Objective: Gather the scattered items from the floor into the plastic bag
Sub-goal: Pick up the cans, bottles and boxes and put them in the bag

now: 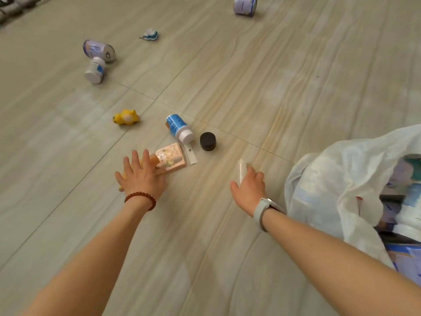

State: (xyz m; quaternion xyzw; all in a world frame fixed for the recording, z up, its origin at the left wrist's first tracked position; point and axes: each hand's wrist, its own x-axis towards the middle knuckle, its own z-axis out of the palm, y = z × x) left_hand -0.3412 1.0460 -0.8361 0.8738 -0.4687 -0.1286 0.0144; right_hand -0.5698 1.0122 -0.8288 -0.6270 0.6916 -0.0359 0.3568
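Observation:
A white plastic bag (330, 179) lies open at the right with several items inside. My left hand (140, 176) is flat with fingers spread over a yellow-orange item (153, 160) that is mostly hidden under it, next to a pink packet (172, 158). My right hand (249, 185) is low over the floor near the bag, fingers bent, with a thin clear packet (241, 170) at its index finger; whether it grips the packet is unclear. Just beyond lie a blue-labelled bottle (177, 126) and a black jar (207, 141).
Farther out on the tiled floor lie a yellow toy (126, 117), a white bottle (95, 70), a purple can (98, 50), a small white-and-teal item (149, 34) and another purple can (245, 5). Dark objects line the far left corner.

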